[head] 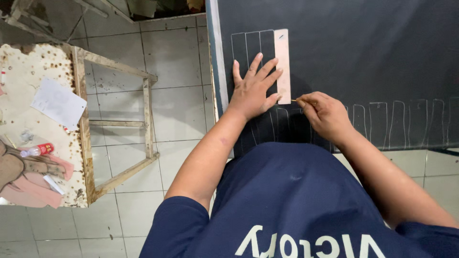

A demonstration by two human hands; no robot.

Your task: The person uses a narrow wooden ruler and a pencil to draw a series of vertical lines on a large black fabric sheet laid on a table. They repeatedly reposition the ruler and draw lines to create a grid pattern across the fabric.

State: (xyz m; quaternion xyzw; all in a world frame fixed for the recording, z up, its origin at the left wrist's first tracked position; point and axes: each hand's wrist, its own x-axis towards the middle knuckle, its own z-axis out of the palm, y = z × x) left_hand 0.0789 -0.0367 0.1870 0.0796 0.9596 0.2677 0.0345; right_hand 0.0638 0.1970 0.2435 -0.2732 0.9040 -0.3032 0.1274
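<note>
Your left hand (253, 91) lay flat, fingers spread and grasping nothing, on the dark sheet of material (363, 57) covering the tabletop, and it pressed against the long pale strip template (282, 64). Your right hand (324, 113) was clenched in a pinch grip on a thin yellowish marking stick (295, 101), whose tip touched the sheet just beside the lower end of the strip. White traced outlines (401, 122) ran in a row across the sheet.
</note>
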